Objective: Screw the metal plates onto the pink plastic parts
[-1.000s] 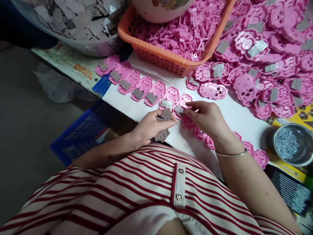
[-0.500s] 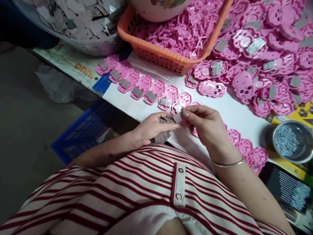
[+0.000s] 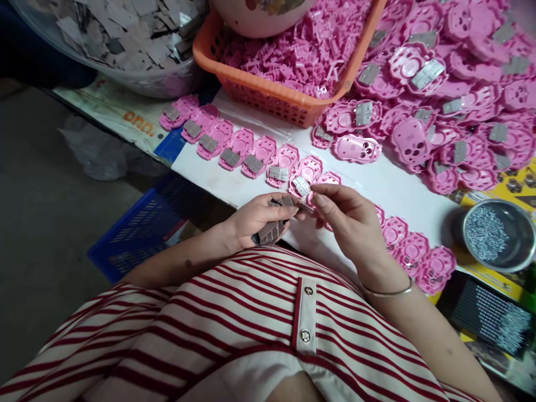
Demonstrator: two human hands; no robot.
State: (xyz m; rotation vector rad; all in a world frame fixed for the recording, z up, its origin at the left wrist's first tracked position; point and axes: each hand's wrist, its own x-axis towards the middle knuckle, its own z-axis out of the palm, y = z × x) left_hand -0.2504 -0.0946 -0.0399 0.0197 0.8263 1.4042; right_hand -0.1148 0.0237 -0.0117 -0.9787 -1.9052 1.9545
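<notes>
My left hand (image 3: 259, 220) is wrapped round a small stack of grey metal plates (image 3: 271, 230) near the table's front edge. Beside it, my right hand (image 3: 347, 220) pinches one thin plate (image 3: 307, 209), seen nearly edge-on, between thumb and forefinger. A row of pink plastic shells (image 3: 260, 156) runs diagonally across the white table surface (image 3: 209, 178) beyond my hands. Shells on the left of the row carry grey plates; one just above my fingers has a shiny plate (image 3: 300, 185). My right hand hides part of the row.
An orange basket (image 3: 268, 89) of small pink parts stands behind the row, with a tub (image 3: 146, 78) of metal plates at its left. Pink shells (image 3: 412, 139) are heaped on the right. A metal bowl (image 3: 519, 234) holds screws, near a black tray (image 3: 481, 312).
The plate between my hands has tilted from showing its face to nearly edge-on. My left hand's stack has turned slightly, and the camera view has shifted a little.
</notes>
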